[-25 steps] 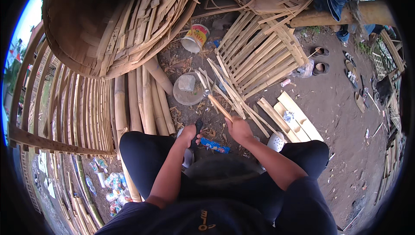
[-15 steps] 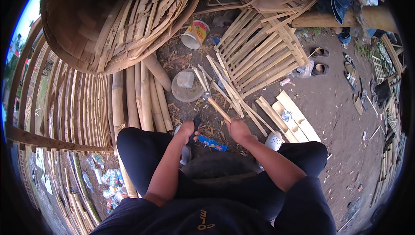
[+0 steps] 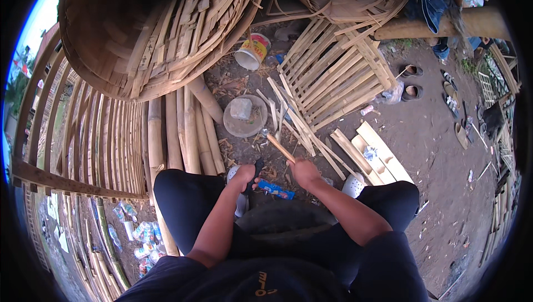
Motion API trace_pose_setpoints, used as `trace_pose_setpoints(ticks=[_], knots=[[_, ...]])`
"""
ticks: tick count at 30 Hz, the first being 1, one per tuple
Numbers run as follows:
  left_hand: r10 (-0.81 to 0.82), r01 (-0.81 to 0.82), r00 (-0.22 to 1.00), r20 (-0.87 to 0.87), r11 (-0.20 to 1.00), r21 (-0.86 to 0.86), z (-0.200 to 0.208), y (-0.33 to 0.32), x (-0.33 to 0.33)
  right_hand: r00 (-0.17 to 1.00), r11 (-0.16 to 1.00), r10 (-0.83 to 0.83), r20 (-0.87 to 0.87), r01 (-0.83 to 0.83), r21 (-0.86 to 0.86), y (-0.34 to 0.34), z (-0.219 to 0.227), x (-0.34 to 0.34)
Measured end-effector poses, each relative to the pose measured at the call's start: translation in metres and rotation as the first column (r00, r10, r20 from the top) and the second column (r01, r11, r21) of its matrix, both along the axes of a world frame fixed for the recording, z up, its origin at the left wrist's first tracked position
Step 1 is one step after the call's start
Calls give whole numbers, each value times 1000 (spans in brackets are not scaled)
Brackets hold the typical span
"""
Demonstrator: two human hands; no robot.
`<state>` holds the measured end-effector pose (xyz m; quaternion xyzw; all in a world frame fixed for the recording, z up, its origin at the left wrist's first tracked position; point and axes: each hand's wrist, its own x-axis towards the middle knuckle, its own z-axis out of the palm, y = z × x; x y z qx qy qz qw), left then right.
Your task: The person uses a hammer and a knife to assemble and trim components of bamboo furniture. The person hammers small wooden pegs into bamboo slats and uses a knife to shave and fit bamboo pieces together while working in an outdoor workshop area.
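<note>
R hand (image 3: 305, 172) is wrapped round the handle of a wood-handled tool (image 3: 281, 148), metal head out at its 10–11 o'clock. L hand (image 3: 244, 176) is closed on a dark tool (image 3: 259, 164), type unclear, poss. a blade. Hands apart, not touching.

Risks, my judgement: a loose R grip could let the handle twist & the head glance off; cause = hard swing or sweaty palm. If the dark tool is sharp, a slip could nick L fingers or a knee, as both knees flank it. Grey block (image 3: 241, 108) sits on a round disc (image 3: 244, 129), 10–11 o'clock of the metal head; looks loose, so a knock might tip it. Whether head & disc touch, can't tell. Loose strips (image 3: 295, 117) lie crisscross at 12–1 o'clock of R hand, might snag the tool. Blue packet (image 3: 276, 190), 4 o'clock of L hand, could get trodden on.

Counts: 2 hands; 1 wood-handled tool; 1 dark tool; 1 block; 1 disc; 1 packet; 2 pale clogs (image 3: 353, 186), partly hidden; 1 bucket (image 3: 252, 55) at 12 o'clock; 1 slatted panel (image 3: 338, 78) at 1 o'clock. Strips: several, overlapping, no exact no. Split bamboo (image 3: 395, 157), 2 o'clock of R hand: 2 or 3 pcs. Poles (image 3: 189, 130), 10 o'clock of L hand: several, overlapping.
</note>
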<state>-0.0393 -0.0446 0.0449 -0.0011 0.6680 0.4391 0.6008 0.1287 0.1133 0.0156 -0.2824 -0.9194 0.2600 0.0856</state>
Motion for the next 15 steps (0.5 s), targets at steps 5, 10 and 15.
trace_pose_setpoints(ticks=[5, 10, 15], knots=[[52, -52, 998, -30, 998, -25, 1, -13, -4, 993, 996, 32, -110, -23, 85, -3, 96, -19], [55, -54, 998, 41, 998, -28, 5, -7, -7, 988, 999, -37, -151, 39, 15, -4, 74, -1], [-9, 10, 1000, 25, 999, -35, 4, -2, -6, 997, 997, -77, 28, 77, -5, 1, 27, 1]])
